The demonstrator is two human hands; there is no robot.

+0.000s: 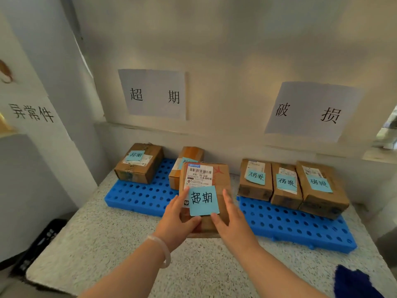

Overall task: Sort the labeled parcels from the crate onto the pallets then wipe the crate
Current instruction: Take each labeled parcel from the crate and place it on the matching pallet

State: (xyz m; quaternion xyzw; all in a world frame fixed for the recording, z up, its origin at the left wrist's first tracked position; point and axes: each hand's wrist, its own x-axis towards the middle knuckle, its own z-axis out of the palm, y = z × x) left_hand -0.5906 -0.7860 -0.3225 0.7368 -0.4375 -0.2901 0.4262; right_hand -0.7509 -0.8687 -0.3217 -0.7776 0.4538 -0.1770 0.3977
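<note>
I hold a cardboard parcel (pixel 217 179) with a white shipping label and a blue note reading 超期, above the gap between two blue pallets. My left hand (pixel 179 218) grips its left near corner, thumb on top. My right hand (pixel 228 218) holds its right side with the fingers spread along the top. The left pallet (pixel 137 194) carries two parcels with blue notes, one at the back left (pixel 139 163) and one behind the held parcel (pixel 189 155). The right pallet (pixel 296 224) carries three parcels (pixel 287 183) labelled 破损.
Paper signs 超期 (pixel 153 94) and 破损 (pixel 309 110) hang on the wall above each pallet. A black crate (pixel 40 244) stands low at the left beside the speckled counter (pixel 120 244). A dark blue cloth (pixel 354 282) lies at the near right corner.
</note>
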